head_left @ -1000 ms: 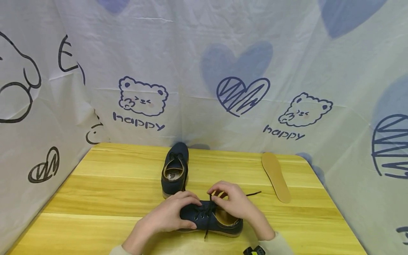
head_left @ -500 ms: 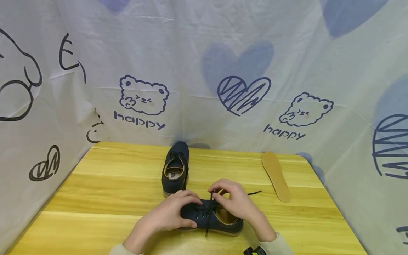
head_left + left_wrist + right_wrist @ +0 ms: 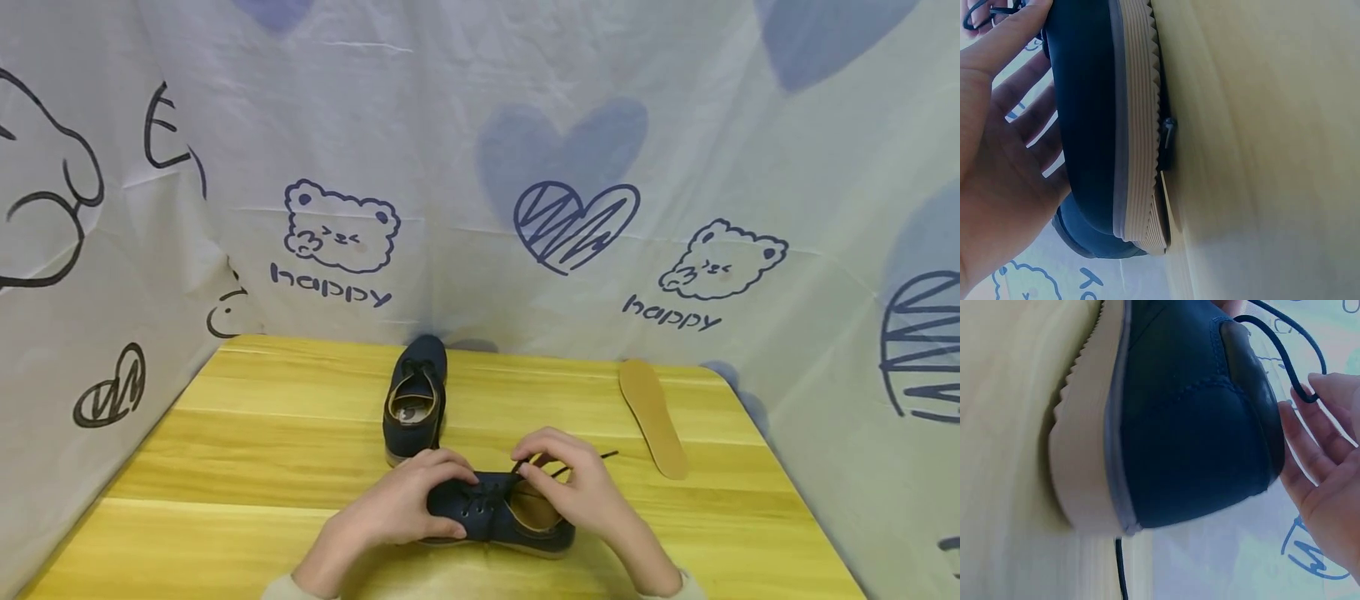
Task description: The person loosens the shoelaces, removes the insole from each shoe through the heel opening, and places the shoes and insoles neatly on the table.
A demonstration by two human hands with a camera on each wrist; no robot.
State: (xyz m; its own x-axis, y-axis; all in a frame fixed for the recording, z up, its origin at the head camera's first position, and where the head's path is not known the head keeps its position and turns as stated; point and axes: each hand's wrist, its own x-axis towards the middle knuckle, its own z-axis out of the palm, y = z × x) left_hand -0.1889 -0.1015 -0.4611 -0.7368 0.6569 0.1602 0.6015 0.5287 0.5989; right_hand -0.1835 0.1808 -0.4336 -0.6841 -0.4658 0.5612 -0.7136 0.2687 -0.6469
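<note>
A dark navy lace-up shoe (image 3: 513, 533) lies sideways on the table, toe to the left. My left hand (image 3: 405, 504) grips its toe end, thumb on the near side and fingers over the far side. Between thumb and fingertips, my right hand (image 3: 581, 483) pinches a black shoelace (image 3: 1285, 357) above the shoe's opening. In the right wrist view the lace bends in a loop from the shoe to the fingertips. Another lace end (image 3: 609, 454) sticks out beyond the right hand. The toe is partly hidden under the left hand.
A matching shoe (image 3: 401, 437) stands behind the left hand, toe pointing away. At the right lies a tan insole (image 3: 654, 421) on the wooden table (image 3: 225, 467). A printed white cloth (image 3: 450, 275) hangs along the table's back and sides.
My right hand has moved right, pulling the lace with it. The lace end that hung over the shoe's near side has drawn up out of sight. My left hand stays on the toe.
</note>
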